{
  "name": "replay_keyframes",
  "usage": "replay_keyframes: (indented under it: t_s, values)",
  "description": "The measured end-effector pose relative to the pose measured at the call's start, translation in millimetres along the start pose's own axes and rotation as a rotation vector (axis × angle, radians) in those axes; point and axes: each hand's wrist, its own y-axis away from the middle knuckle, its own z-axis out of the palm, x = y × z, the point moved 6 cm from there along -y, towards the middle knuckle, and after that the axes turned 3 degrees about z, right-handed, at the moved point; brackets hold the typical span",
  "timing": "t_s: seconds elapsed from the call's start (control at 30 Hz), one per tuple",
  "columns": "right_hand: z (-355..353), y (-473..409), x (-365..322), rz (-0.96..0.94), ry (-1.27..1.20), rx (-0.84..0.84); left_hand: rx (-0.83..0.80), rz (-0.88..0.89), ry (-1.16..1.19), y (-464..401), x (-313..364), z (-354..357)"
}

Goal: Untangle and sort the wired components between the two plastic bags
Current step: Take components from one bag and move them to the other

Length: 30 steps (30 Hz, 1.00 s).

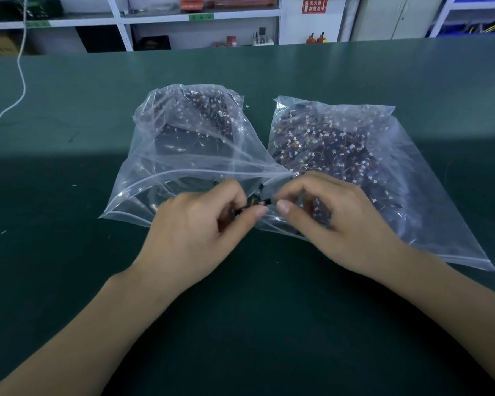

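A small dark component (257, 203) is being pinched from both ends, above the near edges of the two bags: by the left hand (195, 224) at its left end and by the right hand (329, 217) at its right end, fingers and thumbs curled. Its long axis is being kept roughly level, left to right. The left bag (180, 155) and right bag (363, 167) are lying side by side on the green table (69, 267), openings being turned toward the person.
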Motion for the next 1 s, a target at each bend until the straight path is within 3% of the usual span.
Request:
replay_keyframes:
  t_s: [0.57, 0.8, 1.0]
  values:
    - [0.1, -0.3, 1.8, 0.164, -0.345, 0.000, -0.071, 0.096, 0.103, 4.1, 17.8, 12.5]
    - [0.9, 0.7, 3.5, 0.157, -0.294, -0.025, -0.010, 0.071, 0.125, 2.3, 14.9, 7.0]
    - [-4.5, -0.3, 3.4, 0.128, -0.259, 0.066, -0.017, 0.042, 0.201, 0.6, 10.2, 7.8]
